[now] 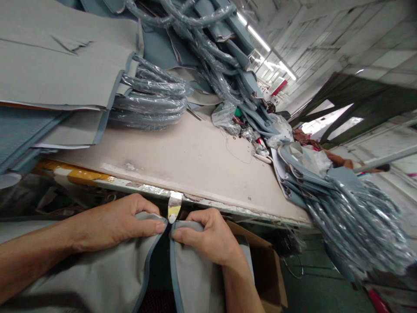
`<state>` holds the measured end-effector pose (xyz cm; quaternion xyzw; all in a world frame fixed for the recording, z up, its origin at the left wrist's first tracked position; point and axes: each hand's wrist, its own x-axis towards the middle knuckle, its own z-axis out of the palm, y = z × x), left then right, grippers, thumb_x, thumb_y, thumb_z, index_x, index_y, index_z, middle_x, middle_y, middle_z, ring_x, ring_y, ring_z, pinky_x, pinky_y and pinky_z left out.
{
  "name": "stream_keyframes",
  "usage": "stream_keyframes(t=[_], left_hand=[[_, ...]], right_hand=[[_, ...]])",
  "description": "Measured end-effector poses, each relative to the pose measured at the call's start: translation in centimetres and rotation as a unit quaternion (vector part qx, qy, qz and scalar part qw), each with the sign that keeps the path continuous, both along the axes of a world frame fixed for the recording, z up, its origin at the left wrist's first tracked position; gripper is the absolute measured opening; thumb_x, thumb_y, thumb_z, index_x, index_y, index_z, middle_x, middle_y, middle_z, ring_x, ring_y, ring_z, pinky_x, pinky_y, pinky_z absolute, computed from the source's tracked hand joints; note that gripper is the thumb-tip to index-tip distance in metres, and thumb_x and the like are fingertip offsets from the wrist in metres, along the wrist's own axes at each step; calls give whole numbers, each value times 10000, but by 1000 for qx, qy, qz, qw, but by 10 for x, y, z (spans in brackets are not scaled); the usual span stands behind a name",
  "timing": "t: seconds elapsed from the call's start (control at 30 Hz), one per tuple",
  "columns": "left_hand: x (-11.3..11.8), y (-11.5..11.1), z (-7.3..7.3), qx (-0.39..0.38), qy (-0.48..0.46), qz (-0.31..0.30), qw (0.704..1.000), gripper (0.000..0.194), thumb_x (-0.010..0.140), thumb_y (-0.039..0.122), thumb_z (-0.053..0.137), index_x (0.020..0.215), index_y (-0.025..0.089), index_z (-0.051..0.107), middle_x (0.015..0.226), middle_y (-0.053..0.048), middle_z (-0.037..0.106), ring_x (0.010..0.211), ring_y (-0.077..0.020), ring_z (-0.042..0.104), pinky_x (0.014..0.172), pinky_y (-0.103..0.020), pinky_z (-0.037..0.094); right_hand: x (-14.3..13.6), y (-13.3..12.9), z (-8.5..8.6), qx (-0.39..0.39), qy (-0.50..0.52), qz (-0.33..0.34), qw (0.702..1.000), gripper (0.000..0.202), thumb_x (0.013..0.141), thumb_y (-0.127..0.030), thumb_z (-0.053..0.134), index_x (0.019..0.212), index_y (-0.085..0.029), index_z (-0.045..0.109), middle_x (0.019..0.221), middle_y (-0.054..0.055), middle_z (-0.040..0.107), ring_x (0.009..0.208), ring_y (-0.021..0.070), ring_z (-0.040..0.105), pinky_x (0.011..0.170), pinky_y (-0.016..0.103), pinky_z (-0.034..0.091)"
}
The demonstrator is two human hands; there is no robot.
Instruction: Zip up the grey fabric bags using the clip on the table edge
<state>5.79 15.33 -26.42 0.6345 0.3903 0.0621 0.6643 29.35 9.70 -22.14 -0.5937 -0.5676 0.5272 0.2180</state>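
Note:
Grey fabric (107, 274) with blue-grey edge binding hangs in front of the table edge. My left hand (120, 224) pinches its bound edge between thumb and fingers. On the other side of a narrow dark gap, my right hand (208, 234) pinches the facing bound edge. Between my fingertips, a small metal and yellow piece (175, 206) with a rounded white end sticks out from the table edge. The fabric touches or nearly touches its tip; I cannot tell which. The fabric's lower part runs out of view.
Grey bags (65, 48) with plastic-wrapped handles (153, 98) lie stacked on the table (195, 161) at left. More wrapped handles (355, 217) overhang its right end. Small clutter and clear plastic (224, 116) lie along the back. An open cardboard box (263, 265) stands below at right.

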Motion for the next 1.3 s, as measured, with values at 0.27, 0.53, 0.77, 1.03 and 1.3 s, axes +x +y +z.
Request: stream_keyframes(t=[0.27,0.53,0.77,1.03,1.3], left_hand=[[1,5,-7,-16,-7,8,1000,627,735,789,692,693,167,625,679,2,422,650,-148,346,572,-255,254],[0,6,-4,-18,-9,2,1000,630,711,799,713,694,171,672,675,2,441,656,-147,350,583,-256,266],[2,9,-4,-14,5,-5,1000,650,700,811,678,719,161,682,689,-5,429,666,-151,344,587,-252,247],[2,8,-2,-36,-17,4,999,557,730,707,743,729,153,683,695,5,454,683,-144,354,596,-225,271],[4,10,1,-28,-36,5,999,505,785,644,748,736,146,687,691,8,466,662,-134,372,565,-198,283]], right_hand=[[0,1,0,-3,1,-10,1000,286,755,-383,791,616,-159,681,551,-48,500,546,88,390,498,226,287],[2,4,-1,-4,26,-2,1000,281,757,-392,796,626,-156,717,537,-43,551,520,84,413,498,227,295],[2,5,0,-3,25,1,1000,288,744,-402,796,615,-159,714,537,-39,562,539,89,419,512,230,303],[0,8,0,-29,32,-12,999,324,709,-443,811,609,-162,682,537,-46,508,531,86,390,500,230,277],[-1,11,2,-30,32,-14,999,335,694,-459,806,595,-168,674,537,-40,505,530,92,398,498,237,280]])
